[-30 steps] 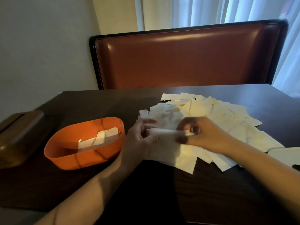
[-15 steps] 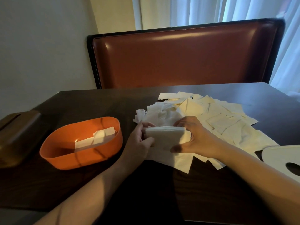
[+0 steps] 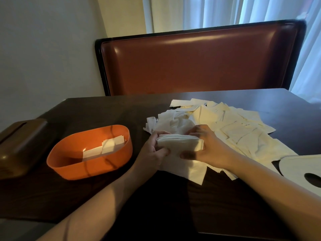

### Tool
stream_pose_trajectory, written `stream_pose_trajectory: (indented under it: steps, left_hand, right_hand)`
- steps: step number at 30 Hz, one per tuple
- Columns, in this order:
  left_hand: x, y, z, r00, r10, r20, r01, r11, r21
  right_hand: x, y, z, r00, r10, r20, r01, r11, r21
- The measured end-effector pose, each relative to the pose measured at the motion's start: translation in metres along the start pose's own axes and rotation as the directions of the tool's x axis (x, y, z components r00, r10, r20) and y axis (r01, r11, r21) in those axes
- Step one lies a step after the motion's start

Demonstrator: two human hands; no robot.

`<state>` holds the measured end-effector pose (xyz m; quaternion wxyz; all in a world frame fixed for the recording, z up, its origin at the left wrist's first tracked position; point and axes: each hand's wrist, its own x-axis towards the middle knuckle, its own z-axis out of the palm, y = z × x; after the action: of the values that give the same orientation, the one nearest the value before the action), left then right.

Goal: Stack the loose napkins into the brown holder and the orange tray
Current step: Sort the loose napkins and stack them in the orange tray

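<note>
A red-brown padded seat back (image 3: 199,61) fills the upper middle of the frame, with pale curtains (image 3: 225,13) behind it at the top right and a plain wall (image 3: 43,49) at the upper left. Below it the dark desk (image 3: 104,108) spreads across the lower half of the frame.

On the right half of the desk lies a wide heap of loose napkins (image 3: 239,129), white and cream, overlapping one another; those at the heap's left edge are crumpled, the rest lie flat. At the far left edge of the frame sits the brown holder (image 3: 20,146), with a slot along its top. Just right of it, in the lower left centre, stands the orange tray (image 3: 90,164), an oval tub with a few folded napkins (image 3: 104,147) leaning inside against its far wall. A white flat lid with a dark oval hole (image 3: 302,169) lies at the right edge of the frame, touching the heap's near corner.

In the middle of the frame both hands hold a small squared stack of napkins (image 3: 178,142) just above the near left part of the heap. The left hand (image 3: 152,152) grips the stack's left end, thumb in front and fingers curled behind. The right hand (image 3: 206,145) clamps the right end, its thumb under the near edge and its fingers over the far side.
</note>
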<state>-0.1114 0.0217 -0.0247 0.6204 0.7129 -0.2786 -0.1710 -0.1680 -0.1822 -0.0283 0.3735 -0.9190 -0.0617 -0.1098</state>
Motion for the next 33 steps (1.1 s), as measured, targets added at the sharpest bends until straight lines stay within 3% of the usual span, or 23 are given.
stream_pose_trajectory:
  steps: [2,6,11,15,18,22,26,33]
  left_hand:
    - [-0.002,0.002,0.001,0.998,0.058,-0.032,-0.058,0.998,0.017]
    - [-0.014,0.015,-0.002,0.984,0.146,-0.107,-0.145,0.989,0.011]
    - [-0.031,0.048,-0.033,0.939,0.314,-0.141,-0.305,0.949,0.081]
    - [-0.035,0.067,-0.083,0.927,0.336,-0.168,-0.306,0.934,0.184]
    - [-0.03,0.071,-0.121,0.942,0.226,-0.25,-0.178,0.964,0.199]
    - [-0.031,0.065,-0.161,0.961,0.023,-0.274,0.072,0.94,0.334]
    - [-0.033,0.053,-0.177,0.968,-0.104,-0.23,0.188,0.905,0.381]
    - [-0.028,0.04,-0.176,0.896,-0.401,-0.194,0.444,0.773,0.454]
  right_hand:
    - [-0.002,0.0,-0.001,0.999,-0.005,-0.044,0.007,0.999,0.037]
    - [-0.007,-0.025,-0.006,0.997,0.026,-0.066,-0.005,0.953,0.303]
    - [0.006,-0.074,-0.01,0.996,-0.051,-0.073,0.072,0.944,0.321]
    - [0.036,-0.118,0.004,0.991,-0.134,-0.03,0.136,0.928,0.347]
    - [0.063,-0.141,0.02,0.989,-0.147,-0.007,0.138,0.912,0.387]
    - [0.099,-0.147,0.044,0.999,-0.018,0.033,0.002,0.908,0.419]
    - [0.123,-0.145,0.066,0.995,0.071,0.065,-0.084,0.966,0.245]
    - [0.129,-0.142,0.087,1.0,0.019,0.005,-0.02,0.999,0.027]
